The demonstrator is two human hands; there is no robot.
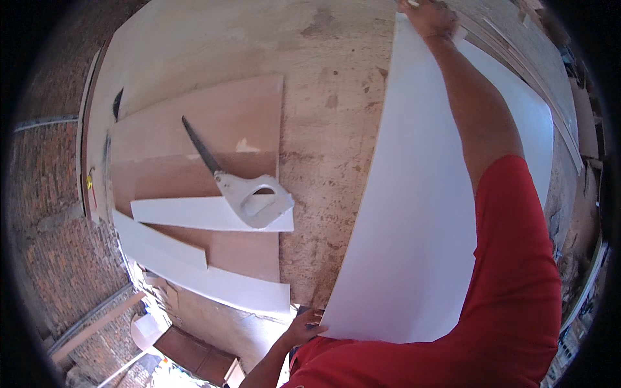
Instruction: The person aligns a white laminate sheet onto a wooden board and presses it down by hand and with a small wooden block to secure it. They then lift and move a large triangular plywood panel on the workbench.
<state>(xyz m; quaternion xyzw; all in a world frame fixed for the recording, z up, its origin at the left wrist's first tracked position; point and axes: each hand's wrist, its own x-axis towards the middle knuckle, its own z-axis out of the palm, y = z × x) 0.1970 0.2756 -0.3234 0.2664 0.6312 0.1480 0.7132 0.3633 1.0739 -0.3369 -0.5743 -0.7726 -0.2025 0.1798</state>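
A large white board (414, 194) lies lengthwise on the worktable, its near end against my red shirt. At its near left corner my left hand (303, 330) grips the edge, thumb side over the corner. My right arm reaches across the board to its far end. There my right hand (432, 19) is closed at the far left corner; a small pale bit shows at its fingers, cut off by the picture's rim. Left of the board, a handsaw (249, 197) with a grey handle and dark blade rests on a narrow white strip (181, 212) and a brown panel (200, 136).
Two more white strips, a short one (162, 240) and a longer one (246, 291), lie near the table's front left edge. Long thin boards (517, 61) run along the right side. A brick wall (45, 174) stands at left. Below is a brown box-like piece (194, 352).
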